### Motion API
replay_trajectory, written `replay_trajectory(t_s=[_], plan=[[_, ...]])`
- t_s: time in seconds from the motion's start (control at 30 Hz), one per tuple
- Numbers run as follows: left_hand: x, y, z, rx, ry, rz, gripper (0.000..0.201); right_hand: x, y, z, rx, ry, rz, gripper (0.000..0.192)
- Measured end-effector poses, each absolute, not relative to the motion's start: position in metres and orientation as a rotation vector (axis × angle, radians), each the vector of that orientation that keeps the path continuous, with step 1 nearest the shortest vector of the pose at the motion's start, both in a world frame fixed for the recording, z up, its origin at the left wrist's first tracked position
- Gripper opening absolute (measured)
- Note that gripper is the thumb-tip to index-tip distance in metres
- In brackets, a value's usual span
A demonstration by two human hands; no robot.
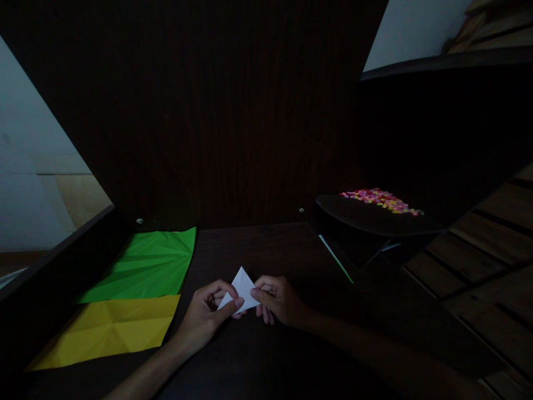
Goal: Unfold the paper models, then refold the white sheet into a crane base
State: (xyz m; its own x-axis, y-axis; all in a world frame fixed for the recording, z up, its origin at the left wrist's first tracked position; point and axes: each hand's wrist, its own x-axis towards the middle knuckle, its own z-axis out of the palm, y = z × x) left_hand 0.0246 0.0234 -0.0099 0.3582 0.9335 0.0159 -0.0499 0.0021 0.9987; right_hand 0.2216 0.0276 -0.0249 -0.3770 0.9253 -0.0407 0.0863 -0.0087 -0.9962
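Note:
A small white folded paper (242, 290), pointed at the top, is pinched between both hands just above a dark wooden desk (266, 250). My left hand (207, 318) grips its lower left edge with thumb and fingers. My right hand (280, 301) holds its right edge, thumb on the front. The scene is very dim.
A creased green sheet (150, 266) and a creased yellow sheet (112, 328) lie flat on the desk at the left. A dark tray (366, 219) at the right carries a heap of small pink and yellow bits (381, 200). A dark wooden panel rises behind. Wooden floorboards lie at the far right.

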Motion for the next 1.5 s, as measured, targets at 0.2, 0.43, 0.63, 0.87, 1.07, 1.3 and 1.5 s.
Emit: replay_trajectory(t_s=[0.2, 0.43, 0.63, 0.87, 1.07, 1.3, 1.5], plan=[[0.0225, 0.0243, -0.0186, 1.362, 0.901, 0.948, 0.027, 0.2206, 0.0255, -0.0239, -1.098, -1.504, 1.484, 0.046], [0.0234, 0.0223, -0.0136, 1.336, 0.855, 0.89, 0.029, 0.2185, 0.0263, -0.0254, -1.09, -1.446, 1.511, 0.052], [0.0255, 0.0206, -0.0126, 1.327, 0.865, 0.892, 0.031, 0.217, 0.0288, -0.0271, -1.11, -1.412, 1.486, 0.053], [0.0242, 0.021, -0.0143, 1.362, 0.889, 0.899, 0.029, 0.218, 0.0301, -0.0263, -1.065, -1.446, 1.55, 0.05], [0.0249, 0.0196, -0.0128, 1.363, 0.878, 0.875, 0.028, 0.2193, 0.0274, -0.0269, -1.114, -1.512, 1.461, 0.05], [0.0247, 0.0211, -0.0137, 1.347, 0.869, 0.836, 0.028, 0.2183, 0.024, -0.0284, -1.184, -1.52, 1.385, 0.052], [0.0251, 0.0206, -0.0134, 1.349, 0.865, 0.839, 0.029, 0.2186, 0.0239, -0.0282, -1.161, -1.517, 1.385, 0.052]])
